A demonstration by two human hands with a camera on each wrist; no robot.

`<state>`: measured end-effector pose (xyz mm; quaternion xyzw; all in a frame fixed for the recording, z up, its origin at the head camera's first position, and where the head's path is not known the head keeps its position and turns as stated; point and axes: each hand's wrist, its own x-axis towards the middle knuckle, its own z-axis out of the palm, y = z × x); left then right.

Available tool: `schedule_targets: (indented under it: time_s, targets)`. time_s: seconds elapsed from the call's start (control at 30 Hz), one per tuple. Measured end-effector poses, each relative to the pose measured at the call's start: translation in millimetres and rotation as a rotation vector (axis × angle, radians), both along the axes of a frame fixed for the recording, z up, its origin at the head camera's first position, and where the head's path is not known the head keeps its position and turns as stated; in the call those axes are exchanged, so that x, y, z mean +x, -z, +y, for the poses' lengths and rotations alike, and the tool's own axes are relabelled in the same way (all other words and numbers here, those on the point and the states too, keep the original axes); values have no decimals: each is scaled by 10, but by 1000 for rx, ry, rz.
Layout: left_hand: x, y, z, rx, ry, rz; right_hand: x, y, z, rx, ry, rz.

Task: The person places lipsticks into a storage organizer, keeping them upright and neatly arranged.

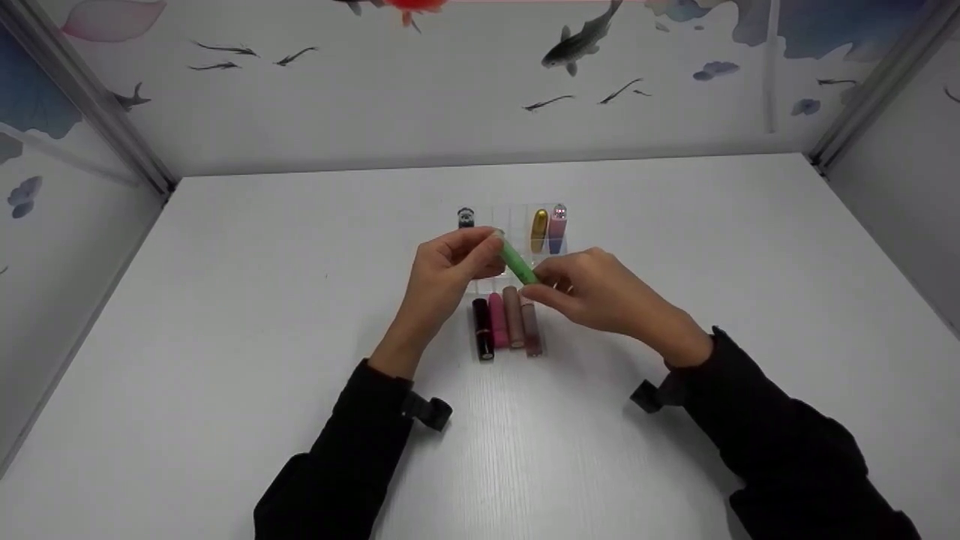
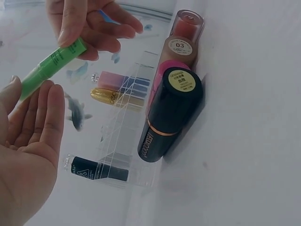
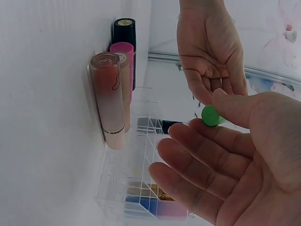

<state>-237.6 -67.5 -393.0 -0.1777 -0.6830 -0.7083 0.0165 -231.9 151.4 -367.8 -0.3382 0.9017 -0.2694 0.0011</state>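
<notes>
Above a clear acrylic organizer [image 1: 517,206], both hands hold a slim green lipstick tube [image 1: 517,260], tilted. My left hand [image 1: 444,271] pinches its upper left end between thumb and fingers. At the lower right end, my right hand [image 1: 600,291] grips it with thumb and forefinger; in the right wrist view the tube's round green end [image 3: 210,115] shows there. Standing in the organizer are a black tube [image 2: 99,168], a gold tube [image 2: 115,99] and a pink and blue tube [image 2: 123,82].
In front of the organizer lie a black lipstick [image 1: 483,330], a bright pink tube [image 1: 498,321], a brownish-pink tube [image 1: 514,318] and a clear-cased reddish tube [image 1: 532,330], side by side on the white table [image 1: 262,300]. Printed panels [image 1: 450,105] enclose the table's back and sides.
</notes>
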Motion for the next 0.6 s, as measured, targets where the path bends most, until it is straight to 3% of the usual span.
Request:
schedule_targets:
  time_s: [0.6]
  targets:
    - [18,-42,16,61,1,-25,51,-31,-11,-16,-32,18]
